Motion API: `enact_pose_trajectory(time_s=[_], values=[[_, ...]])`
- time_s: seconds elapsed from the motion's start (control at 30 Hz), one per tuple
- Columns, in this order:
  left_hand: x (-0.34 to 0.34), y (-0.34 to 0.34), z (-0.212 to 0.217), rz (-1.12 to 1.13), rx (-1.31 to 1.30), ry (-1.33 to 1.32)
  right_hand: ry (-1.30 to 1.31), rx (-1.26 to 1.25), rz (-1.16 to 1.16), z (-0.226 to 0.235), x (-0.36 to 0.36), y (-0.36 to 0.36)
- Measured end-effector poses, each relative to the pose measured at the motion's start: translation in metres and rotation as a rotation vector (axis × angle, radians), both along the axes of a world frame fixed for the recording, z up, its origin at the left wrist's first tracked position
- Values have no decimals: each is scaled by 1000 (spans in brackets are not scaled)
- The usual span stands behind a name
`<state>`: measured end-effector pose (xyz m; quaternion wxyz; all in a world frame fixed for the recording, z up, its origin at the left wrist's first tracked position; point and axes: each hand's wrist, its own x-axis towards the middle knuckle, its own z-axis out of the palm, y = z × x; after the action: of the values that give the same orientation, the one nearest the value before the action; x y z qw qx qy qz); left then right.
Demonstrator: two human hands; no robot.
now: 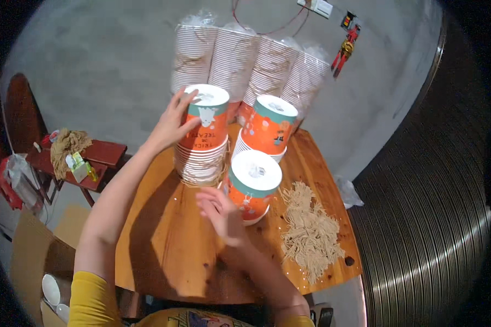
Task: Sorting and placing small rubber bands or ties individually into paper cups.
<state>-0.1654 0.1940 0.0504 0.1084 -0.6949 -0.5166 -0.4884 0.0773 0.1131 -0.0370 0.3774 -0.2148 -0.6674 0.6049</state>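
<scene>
With the left grip (172, 121) spread against the left cup stack (206, 131) on the desk (172, 240) and the right grip (221, 216) loosely uncurled beside the nearest cup stack (252, 199), press only lightly so no wall dents

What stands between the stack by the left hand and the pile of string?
In the head view, an upturned orange tub stands between the stack and the pile of string, with some bare table before the string.

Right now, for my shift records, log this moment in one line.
left hand: touching left cup stack; right hand: loosely open, beside front cup; tan strings: heaped on table; wrapped cups: behind
</scene>
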Motion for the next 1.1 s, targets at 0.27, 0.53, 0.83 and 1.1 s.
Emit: enact_pose_trajectory(time_s=[0.27,0.53,0.83,1.1], values=[[103,-48,-66,-74,-180,-313,63,119,-778,10,101,26],[163,-58,-55,-558,-423,-728,83,330,-490,-15,96,73],[150,-77,-29,-423,-794,-769,-177,399,-579,1,97,55],[167,-105,-6,-671,-498,-866,16,416,-619,27,105,19]])
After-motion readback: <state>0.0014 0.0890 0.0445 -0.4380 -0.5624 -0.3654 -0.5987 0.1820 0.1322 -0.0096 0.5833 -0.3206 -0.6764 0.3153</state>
